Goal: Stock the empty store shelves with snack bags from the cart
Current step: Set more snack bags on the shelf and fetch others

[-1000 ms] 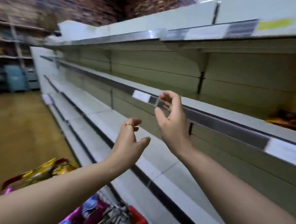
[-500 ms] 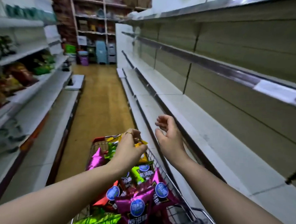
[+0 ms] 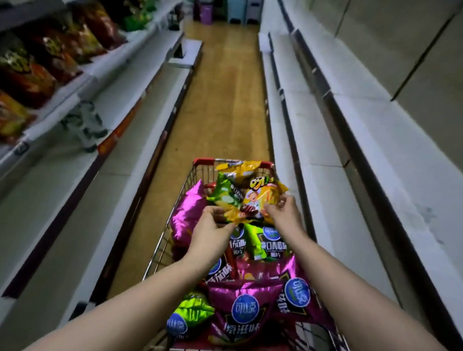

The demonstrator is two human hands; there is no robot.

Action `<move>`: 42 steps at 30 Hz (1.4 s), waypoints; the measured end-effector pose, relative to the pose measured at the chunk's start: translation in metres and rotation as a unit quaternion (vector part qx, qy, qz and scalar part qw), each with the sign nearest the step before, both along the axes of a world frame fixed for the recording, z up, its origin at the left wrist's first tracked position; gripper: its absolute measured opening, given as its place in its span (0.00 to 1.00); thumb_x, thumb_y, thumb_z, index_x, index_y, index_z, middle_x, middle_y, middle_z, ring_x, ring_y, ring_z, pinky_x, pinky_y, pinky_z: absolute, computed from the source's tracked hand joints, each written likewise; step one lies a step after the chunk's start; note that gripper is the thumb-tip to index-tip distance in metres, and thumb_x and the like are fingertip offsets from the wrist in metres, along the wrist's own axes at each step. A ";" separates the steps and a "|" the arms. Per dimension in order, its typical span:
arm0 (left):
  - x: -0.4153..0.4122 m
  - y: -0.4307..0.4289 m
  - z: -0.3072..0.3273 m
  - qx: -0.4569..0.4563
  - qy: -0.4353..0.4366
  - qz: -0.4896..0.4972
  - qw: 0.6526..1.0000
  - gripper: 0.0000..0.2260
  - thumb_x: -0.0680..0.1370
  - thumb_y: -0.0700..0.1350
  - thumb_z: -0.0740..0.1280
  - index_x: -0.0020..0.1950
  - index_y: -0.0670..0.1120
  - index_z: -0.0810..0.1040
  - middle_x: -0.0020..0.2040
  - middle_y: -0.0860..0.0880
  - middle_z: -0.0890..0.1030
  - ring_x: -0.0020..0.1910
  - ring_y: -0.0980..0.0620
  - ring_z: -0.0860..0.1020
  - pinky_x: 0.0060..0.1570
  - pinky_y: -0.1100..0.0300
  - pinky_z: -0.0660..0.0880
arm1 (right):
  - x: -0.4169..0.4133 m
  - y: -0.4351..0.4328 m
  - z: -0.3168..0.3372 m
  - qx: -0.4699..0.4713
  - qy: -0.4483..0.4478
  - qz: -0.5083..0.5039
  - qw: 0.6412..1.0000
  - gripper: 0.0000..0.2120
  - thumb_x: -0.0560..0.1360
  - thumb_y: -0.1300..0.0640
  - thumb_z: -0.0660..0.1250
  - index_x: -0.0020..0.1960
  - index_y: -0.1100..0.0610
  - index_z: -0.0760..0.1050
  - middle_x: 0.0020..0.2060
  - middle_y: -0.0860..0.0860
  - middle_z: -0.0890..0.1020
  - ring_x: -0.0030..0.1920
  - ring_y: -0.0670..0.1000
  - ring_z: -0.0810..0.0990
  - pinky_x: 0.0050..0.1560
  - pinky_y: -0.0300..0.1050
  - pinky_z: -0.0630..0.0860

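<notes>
Yellow snack bag (image 3: 256, 200) was over the pile in the cart (image 3: 202, 161). Your left hand (image 3: 211, 229) pinched its near corner, your right hand (image 3: 284, 214) pinched its right edge. Bare shelves (image 3: 360, 155) ran alongside, right.

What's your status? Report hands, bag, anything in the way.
Left hand and right hand both gripping yellow snack bag. Bag over the cart, on top of the pile. Path to the shelves on the right looks open.

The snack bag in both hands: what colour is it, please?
The foil snack bag is yellow-orange; head view.
</notes>
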State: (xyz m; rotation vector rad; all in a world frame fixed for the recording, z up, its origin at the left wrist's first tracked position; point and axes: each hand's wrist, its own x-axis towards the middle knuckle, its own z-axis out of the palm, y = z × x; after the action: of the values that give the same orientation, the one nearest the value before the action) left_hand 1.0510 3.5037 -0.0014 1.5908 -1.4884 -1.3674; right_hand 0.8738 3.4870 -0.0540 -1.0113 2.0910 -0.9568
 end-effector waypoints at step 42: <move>0.004 0.024 0.076 0.049 0.220 -0.299 0.927 0.37 0.58 0.53 0.79 0.64 0.49 0.71 0.55 0.46 0.83 0.53 0.45 0.82 0.60 0.44 0.74 | 0.000 0.125 0.185 -0.154 -0.203 0.032 0.966 0.23 0.68 0.36 0.64 0.54 0.53 0.74 0.48 0.51 0.82 0.48 0.51 0.80 0.48 0.46 0.75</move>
State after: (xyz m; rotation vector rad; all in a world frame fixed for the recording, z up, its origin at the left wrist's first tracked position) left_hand 1.0548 3.5274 0.0744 0.7990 -1.6919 -1.9975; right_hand 0.8742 3.6124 0.1306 -0.9286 1.5946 -1.3578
